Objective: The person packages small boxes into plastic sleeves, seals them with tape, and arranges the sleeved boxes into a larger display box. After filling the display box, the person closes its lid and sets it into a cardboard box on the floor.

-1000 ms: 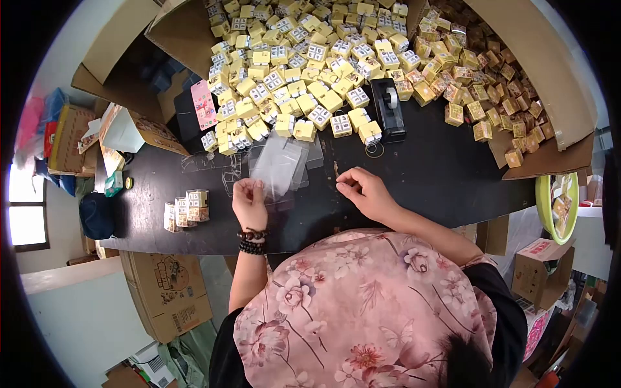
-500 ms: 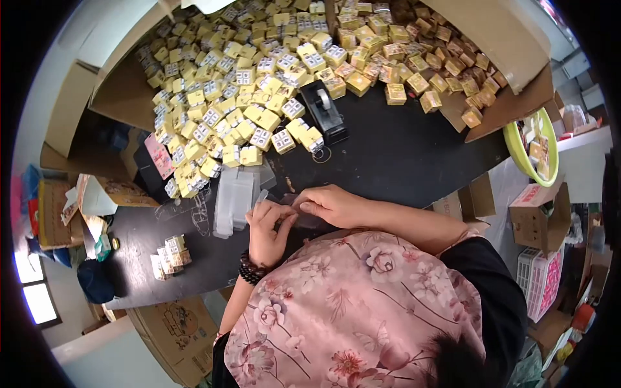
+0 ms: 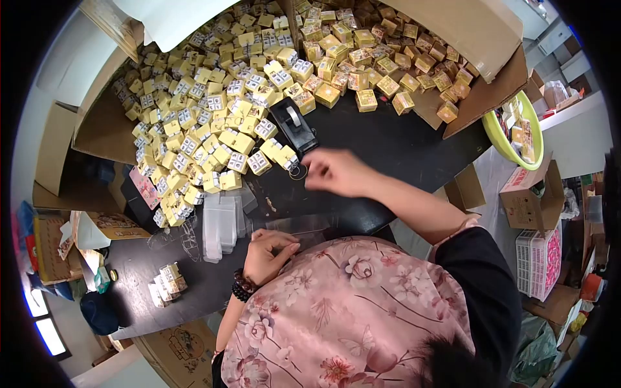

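My left hand (image 3: 266, 257) is closed low at the table's front edge, against a clear plastic sleeve (image 3: 299, 225) that lies flat and is hard to see. My right hand (image 3: 343, 173) is up over the black table, its bent fingers smeared by motion; whether they hold anything does not show. Close to its fingertips are a black tape dispenser (image 3: 294, 126) and a thin ring (image 3: 297, 171) beside the nearest small yellow boxes (image 3: 279, 155). More clear plastic sleeves (image 3: 218, 226) lie stacked left of my hands.
A large heap of yellow boxes (image 3: 194, 123) fills the back, with printed yellow boxes (image 3: 365, 100) to the right, between cardboard walls (image 3: 491, 90). A small stack of boxes (image 3: 168, 283) stands front left. A yellow-green basket (image 3: 511, 139) is at the right edge.
My right hand has left my left hand and moved up towards the tape dispenser. My left hand stays low by the plastic sleeve. The camera view has shifted slightly.
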Demonstrator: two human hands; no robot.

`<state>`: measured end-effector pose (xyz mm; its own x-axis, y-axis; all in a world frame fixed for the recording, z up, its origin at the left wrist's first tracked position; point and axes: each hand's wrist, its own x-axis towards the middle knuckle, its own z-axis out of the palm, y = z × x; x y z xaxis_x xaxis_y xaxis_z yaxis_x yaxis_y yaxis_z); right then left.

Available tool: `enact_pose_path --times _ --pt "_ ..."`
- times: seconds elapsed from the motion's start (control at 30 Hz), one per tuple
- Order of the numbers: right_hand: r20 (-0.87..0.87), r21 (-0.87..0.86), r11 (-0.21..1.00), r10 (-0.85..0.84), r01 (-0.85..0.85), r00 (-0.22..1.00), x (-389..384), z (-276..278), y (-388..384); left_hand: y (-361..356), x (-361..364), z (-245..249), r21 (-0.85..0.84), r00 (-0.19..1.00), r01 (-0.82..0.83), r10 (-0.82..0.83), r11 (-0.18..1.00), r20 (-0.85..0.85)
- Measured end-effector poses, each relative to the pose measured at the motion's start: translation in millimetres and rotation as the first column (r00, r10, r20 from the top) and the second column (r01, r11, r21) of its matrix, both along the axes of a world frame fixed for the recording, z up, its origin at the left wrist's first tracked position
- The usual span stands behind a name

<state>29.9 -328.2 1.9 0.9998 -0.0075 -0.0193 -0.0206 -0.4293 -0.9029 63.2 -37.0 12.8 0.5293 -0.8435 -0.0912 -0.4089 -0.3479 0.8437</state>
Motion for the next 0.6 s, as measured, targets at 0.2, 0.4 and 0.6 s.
enact_pose_path --times 0.2,0.4,0.6 --pt "0.401 -0.573 0.397 -0.627 0.717 0.668 37.8 -42.4 -125.2 10.1 -13.0 -24.6 0.011 0.499 -0.165 0.093 0.986 -0.861" --pt "0.092 0.439 0.871 -0.286 0.219 0.954 -17.9 7.7 -35.3 3.2 -2.9 1.1 -0.246 0.765 -0.417 0.192 0.875 -0.614" --pt "0.158 0.432 0.887 0.102 -0.162 0.982 -41.1 39.3 59.4 -29.6 2.6 29.5 -0.274 0.934 -0.345 0.301 0.898 -0.191"
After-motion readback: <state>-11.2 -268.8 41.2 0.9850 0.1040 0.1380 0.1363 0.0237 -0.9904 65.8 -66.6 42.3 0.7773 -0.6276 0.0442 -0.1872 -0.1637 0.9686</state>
